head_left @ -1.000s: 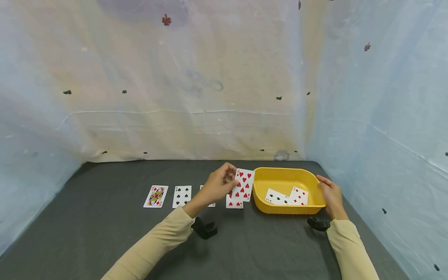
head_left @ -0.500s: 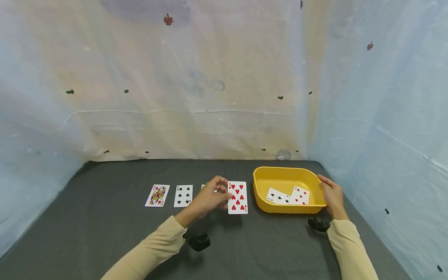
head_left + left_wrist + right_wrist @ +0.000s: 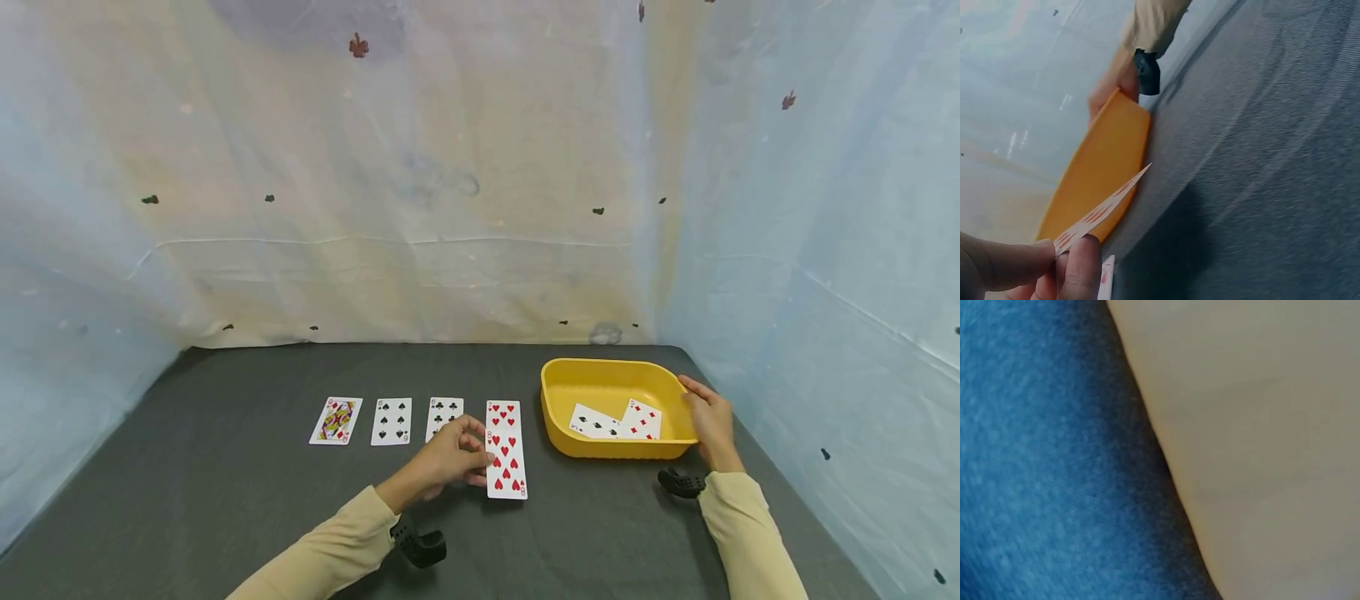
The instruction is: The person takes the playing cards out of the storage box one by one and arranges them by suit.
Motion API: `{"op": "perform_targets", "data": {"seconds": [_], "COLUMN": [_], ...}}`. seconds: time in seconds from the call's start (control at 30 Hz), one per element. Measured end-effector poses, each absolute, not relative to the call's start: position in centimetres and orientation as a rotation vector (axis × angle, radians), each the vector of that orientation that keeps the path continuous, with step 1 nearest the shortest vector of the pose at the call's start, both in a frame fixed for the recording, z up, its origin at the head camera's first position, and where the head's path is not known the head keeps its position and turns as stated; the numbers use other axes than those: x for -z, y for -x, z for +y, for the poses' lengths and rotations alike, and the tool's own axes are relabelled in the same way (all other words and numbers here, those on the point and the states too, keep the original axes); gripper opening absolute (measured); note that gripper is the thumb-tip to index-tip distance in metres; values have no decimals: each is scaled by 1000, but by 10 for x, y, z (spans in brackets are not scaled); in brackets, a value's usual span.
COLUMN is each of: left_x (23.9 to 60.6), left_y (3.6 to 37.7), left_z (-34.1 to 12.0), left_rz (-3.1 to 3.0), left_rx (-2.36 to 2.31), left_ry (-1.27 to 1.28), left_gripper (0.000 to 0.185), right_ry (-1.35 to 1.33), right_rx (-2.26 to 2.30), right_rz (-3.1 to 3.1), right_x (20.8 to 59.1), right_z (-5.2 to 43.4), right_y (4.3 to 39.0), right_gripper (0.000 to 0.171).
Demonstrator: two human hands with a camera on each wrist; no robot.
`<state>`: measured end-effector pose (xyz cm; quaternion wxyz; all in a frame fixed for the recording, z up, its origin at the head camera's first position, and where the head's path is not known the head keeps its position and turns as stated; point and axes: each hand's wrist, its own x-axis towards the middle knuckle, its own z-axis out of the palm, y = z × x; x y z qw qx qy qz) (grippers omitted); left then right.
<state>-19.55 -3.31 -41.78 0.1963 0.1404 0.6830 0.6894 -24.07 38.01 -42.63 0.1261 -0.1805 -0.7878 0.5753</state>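
My left hand point(image 3: 480, 457) pinches the left edge of a hearts card point(image 3: 508, 467) held low over the dark table point(image 3: 225, 500), just nearer than another hearts card point(image 3: 502, 411). In the left wrist view thumb and fingers point(image 3: 1079, 262) clamp that card point(image 3: 1107, 206) edge-on. My right hand point(image 3: 708, 421) holds the right rim of a yellow tub point(image 3: 600, 379); the tub point(image 3: 1104, 162) and that hand point(image 3: 1113, 84) also show in the left wrist view. Two cards point(image 3: 615, 422) lie face up inside the tub.
A row of face-up cards lies left of the hearts: a queen point(image 3: 335, 420), a spades card point(image 3: 392, 421) and a clubs card point(image 3: 444, 414). Draped cloth walls close in the table at the back and on both sides. The right wrist view is only a blue and beige blur.
My left hand has carried the hearts card from beside the tub down and toward me, uncovering the clubs card and the other hearts card. The right hand has stayed on the tub.
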Motion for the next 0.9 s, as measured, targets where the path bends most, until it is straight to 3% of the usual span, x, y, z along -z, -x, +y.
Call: {"op": "perform_targets", "data": {"seconds": [0.9], "left_x": [439], "left_y": [185], "left_z": [-22], "left_rz": [2059], "left_rx": [-1825], "left_ry": [-342], "left_gripper": [35], "right_ry": [529], "right_rx": [-1626], "right_rz": [-2322], "right_x": [427], "right_z": [380], "right_y": [241], "right_gripper": [43]}}
